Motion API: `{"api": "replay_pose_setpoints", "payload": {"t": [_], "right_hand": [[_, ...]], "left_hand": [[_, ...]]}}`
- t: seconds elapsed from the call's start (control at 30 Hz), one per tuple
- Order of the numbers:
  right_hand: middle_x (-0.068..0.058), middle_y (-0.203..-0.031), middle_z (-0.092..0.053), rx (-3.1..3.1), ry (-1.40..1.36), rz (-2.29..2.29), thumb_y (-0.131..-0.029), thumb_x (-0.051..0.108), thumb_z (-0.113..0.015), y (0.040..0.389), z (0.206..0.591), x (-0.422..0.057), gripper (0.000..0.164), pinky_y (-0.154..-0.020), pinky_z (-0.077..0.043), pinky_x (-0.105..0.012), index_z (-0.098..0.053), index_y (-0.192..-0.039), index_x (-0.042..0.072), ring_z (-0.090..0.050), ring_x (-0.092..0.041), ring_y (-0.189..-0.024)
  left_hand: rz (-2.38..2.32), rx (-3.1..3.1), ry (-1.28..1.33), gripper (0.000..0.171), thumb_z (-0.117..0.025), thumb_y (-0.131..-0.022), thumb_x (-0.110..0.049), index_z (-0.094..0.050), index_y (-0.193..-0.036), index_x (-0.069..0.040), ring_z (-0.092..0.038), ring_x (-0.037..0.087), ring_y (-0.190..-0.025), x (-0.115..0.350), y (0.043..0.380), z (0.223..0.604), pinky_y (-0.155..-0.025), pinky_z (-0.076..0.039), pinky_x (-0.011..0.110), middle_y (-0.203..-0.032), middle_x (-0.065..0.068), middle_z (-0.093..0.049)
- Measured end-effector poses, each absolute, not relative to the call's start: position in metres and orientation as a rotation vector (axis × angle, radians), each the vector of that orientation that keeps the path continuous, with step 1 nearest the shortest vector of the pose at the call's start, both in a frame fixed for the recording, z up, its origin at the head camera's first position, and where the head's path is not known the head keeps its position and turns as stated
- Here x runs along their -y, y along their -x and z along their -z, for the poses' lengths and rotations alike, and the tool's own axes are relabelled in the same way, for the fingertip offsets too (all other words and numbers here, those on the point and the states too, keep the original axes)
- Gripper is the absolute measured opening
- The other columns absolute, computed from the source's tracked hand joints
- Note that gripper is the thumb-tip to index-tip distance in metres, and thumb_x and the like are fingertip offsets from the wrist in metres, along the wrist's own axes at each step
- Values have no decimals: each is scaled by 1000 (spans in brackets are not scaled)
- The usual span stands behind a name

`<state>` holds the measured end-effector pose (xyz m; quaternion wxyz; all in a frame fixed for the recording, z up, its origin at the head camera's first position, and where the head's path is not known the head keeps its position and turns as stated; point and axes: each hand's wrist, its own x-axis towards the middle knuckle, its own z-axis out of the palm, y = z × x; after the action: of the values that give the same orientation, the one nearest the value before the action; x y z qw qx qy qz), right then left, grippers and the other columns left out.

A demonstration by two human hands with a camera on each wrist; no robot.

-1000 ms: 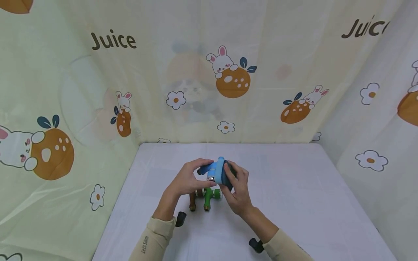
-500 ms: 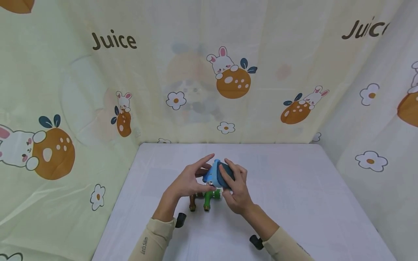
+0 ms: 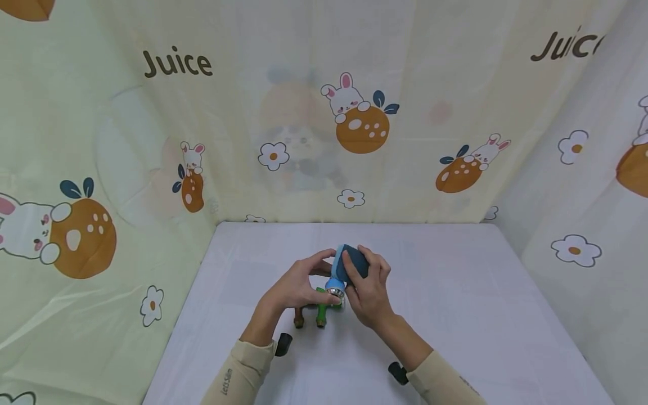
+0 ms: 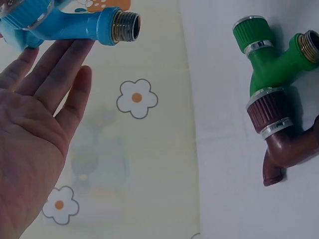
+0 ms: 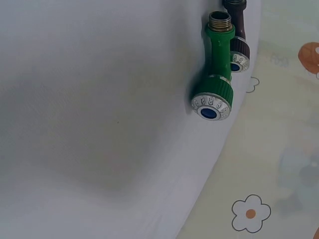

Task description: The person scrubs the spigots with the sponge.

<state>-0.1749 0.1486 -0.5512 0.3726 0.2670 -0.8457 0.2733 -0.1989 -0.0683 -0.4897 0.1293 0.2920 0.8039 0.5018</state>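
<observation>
A blue plastic tap [image 3: 334,286] with a threaded metal end is held above the table by my left hand [image 3: 296,284], the thumb near its silver-ringed knob and the fingers behind. In the left wrist view, extended fingers lie under the blue tap [image 4: 75,25] and its thread points right. My right hand [image 3: 372,298] grips a two-layer sponge [image 3: 358,259], dark blue and light blue, right up against the tap. Neither sponge nor right hand shows in the right wrist view. Part of the tap is hidden behind the sponge.
On the white table [image 3: 455,292], just below the hands, lie a green tap [image 3: 322,315] and a brown tap [image 3: 298,319], side by side. Patterned sheets [image 3: 304,185] stand behind and beside the table. Small black devices [image 3: 283,344] sit by both wrists.
The blue tap has been turned so its knob faces down toward me. The sponge has shifted across it, and the left fingers opened briefly, then drew back in.
</observation>
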Motion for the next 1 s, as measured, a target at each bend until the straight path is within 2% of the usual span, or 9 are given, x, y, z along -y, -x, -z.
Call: {"api": "replay_pose_setpoints", "payload": {"t": [0.17,0.3,0.4,0.53,0.73,1.0], "right_hand": [[-29,-155,-28,2153,-647,-642,-110,28,-37,177,551,-149,54,-95,-40,-55,-36,-162,17,-26,-46,-130],[-29,-155,-28,2170,-606,-659,-111,32,-37,177,550,-149,53,-96,-42,-56,-37,-162,16,-26,-47,-130],[-28,-157,-26,2214,-566,-710,-108,26,-42,177,549,-149,56,-96,-43,-57,-34,-163,18,-25,-46,-132],[-26,-158,-25,2264,-524,-818,-98,12,-51,178,546,-149,70,-98,-43,-58,-31,-165,20,-24,-45,-133],[-27,-156,-29,2250,-511,-988,-93,5,-56,179,543,-150,75,-99,-38,-59,-34,-163,17,-25,-47,-133],[-29,-155,-32,2268,-491,-1094,-94,6,-57,179,543,-151,73,-101,-35,-59,-35,-163,18,-26,-48,-132]], "left_hand": [[-1497,-2317,-853,92,-92,-78,-31,-42,-155,-30,-66,18,-125,66,198,491,-116,-41,60,-123,-7,-74],[-1497,-2300,-841,91,-93,-77,-34,-43,-154,-32,-66,18,-125,64,198,490,-116,-41,60,-121,-8,-74],[-1501,-2279,-828,91,-93,-77,-32,-42,-152,-34,-67,18,-125,63,198,491,-115,-42,59,-123,-6,-73],[-1500,-2262,-823,91,-93,-77,-31,-39,-151,-34,-67,20,-125,61,197,491,-112,-46,57,-130,-2,-71],[-1543,-2233,-862,89,-92,-77,-27,-39,-149,-31,-65,25,-128,58,196,491,-103,-55,50,-141,1,-54],[-1541,-2264,-872,91,-96,-74,-22,-43,-147,-31,-62,20,-134,56,197,492,-115,-46,53,-134,-3,-57]]}}
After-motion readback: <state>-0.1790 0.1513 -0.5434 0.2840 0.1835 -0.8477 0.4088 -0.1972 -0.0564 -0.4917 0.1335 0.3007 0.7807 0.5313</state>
